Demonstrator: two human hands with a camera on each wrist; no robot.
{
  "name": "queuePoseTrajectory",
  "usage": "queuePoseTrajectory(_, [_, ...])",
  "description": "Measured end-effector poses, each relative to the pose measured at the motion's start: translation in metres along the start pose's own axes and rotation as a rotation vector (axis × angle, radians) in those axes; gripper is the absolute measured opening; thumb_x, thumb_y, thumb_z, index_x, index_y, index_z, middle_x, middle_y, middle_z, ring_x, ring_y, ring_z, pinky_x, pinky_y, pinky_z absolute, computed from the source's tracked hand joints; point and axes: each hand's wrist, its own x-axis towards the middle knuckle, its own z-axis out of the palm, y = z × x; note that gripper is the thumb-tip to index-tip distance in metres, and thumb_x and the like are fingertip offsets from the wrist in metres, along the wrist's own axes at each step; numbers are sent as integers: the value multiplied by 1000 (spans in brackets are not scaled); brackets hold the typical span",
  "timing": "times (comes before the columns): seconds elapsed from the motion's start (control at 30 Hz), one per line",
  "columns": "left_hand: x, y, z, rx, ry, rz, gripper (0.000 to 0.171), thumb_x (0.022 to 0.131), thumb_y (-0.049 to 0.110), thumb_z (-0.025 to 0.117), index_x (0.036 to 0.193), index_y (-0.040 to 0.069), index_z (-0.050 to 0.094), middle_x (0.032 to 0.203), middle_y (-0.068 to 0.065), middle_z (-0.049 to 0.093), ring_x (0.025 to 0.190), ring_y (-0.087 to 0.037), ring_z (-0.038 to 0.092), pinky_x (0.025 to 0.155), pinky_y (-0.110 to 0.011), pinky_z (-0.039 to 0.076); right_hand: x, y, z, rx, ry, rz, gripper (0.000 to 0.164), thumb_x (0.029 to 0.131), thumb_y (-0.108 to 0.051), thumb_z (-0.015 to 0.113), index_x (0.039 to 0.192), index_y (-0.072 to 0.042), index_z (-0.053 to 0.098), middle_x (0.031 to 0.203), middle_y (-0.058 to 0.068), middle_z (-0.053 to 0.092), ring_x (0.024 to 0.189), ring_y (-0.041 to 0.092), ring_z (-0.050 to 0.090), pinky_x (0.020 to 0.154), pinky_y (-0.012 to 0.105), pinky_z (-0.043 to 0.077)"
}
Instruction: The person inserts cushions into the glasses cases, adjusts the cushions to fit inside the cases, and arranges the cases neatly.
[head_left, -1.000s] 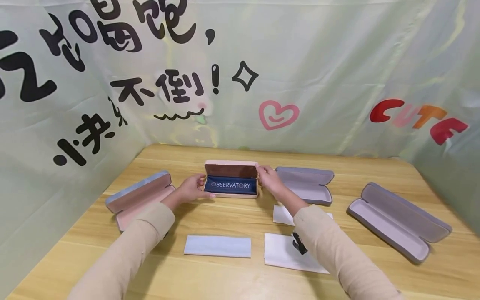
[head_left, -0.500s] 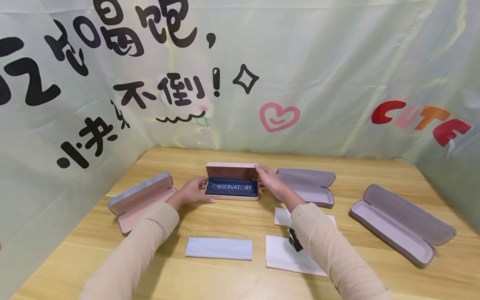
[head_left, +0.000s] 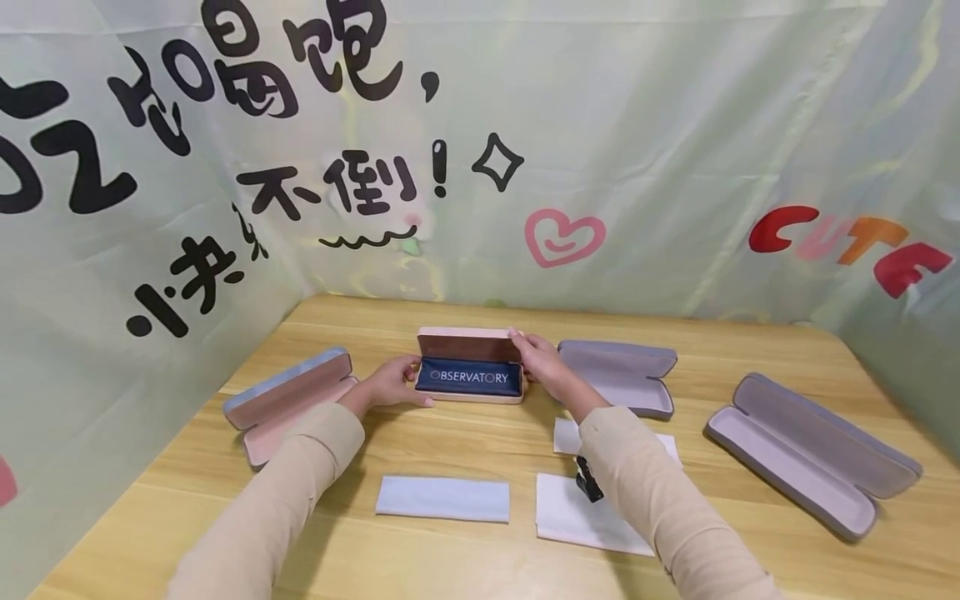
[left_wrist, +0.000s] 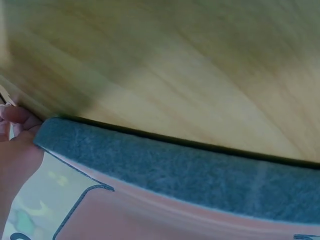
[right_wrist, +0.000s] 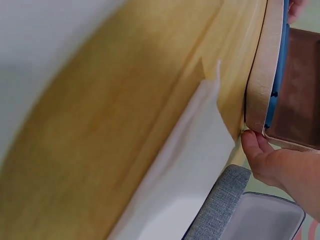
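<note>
A pink glasses case [head_left: 468, 332] stands with its lid raised at the back middle of the table. A folded navy cloth [head_left: 468, 367] lettered OBSERVATORY lies in its base. My left hand [head_left: 388, 383] holds the case's left end, fingers curled at the side and thumb along the front edge. At the opposite end, my right hand [head_left: 546, 364] grips the case, its thumb at the lid's corner and its fingers by the side. The right wrist view shows this right hand [right_wrist: 280, 162] against the case's end; some fingers are hidden.
An open blue glasses case [head_left: 288, 387] lies to the left. Two open grey-purple cases, one behind my right hand [head_left: 618, 367] and one far right [head_left: 810, 454], flank the right side. A pale blue cloth [head_left: 442, 498] and white cloths [head_left: 566, 517] lie in front.
The left fingers have drawn in slightly against the case's end. The right hand keeps its place on the case. The head view has shifted a little.
</note>
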Motion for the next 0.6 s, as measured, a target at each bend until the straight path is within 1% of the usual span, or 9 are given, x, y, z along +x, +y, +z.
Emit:
queuePoseTrajectory(0.17, [-1, 0, -1, 13, 0, -2, 75, 74, 17, 77, 132, -13, 38, 87, -11, 45, 80, -19, 41, 72, -27, 34, 1, -1, -1, -3, -13, 22, 68, 97, -47, 36, 146, -2, 21, 142, 22, 35, 124, 35, 42, 102, 45, 40])
queuePoseTrajectory(0.23, [-1, 1, -1, 21, -3, -6, 75, 74, 17, 77, 132, -12, 38, 88, -11, 46, 81, -20, 41, 72, -27, 34, 2, -2, -2, -5, -19, 35, 68, 96, -47, 36, 146, -3, 20, 141, 22, 36, 122, 35, 43, 102, 45, 40])
queuePoseTrajectory(0.37, [-2, 2, -1, 17, -15, -18, 77, 74, 17, 76, 133, -13, 36, 91, -13, 46, 85, -22, 42, 75, -29, 35, 4, -3, -2, 11, -40, 49, 70, 97, -46, 37, 147, -3, 15, 145, 22, 31, 126, 35, 41, 103, 45, 39])
queuePoseTrajectory(0.47, [-3, 5, -1, 1, -20, -22, 78, 74, 17, 76, 134, -13, 35, 95, -16, 47, 89, -24, 43, 79, -31, 37, 5, -4, -3, 27, -67, 35, 70, 98, -43, 37, 148, -1, 11, 147, 22, 28, 126, 33, 40, 105, 45, 37])
queuePoseTrajectory(0.53, [-3, 6, -2, -2, -20, -19, 78, 74, 16, 77, 133, -13, 35, 96, -16, 48, 89, -25, 43, 80, -32, 37, 6, -4, -4, 38, -82, 29, 68, 98, -41, 38, 147, -1, 12, 143, 19, 32, 118, 28, 42, 104, 43, 38])
queuePoseTrajectory(0.6, [-4, 6, -2, -7, -16, -22, 78, 74, 16, 77, 133, -13, 36, 95, -16, 48, 89, -25, 43, 80, -32, 37, 6, -5, -5, 55, -92, 24, 64, 99, -37, 39, 147, 0, 16, 129, 18, 40, 103, 24, 44, 99, 40, 41])
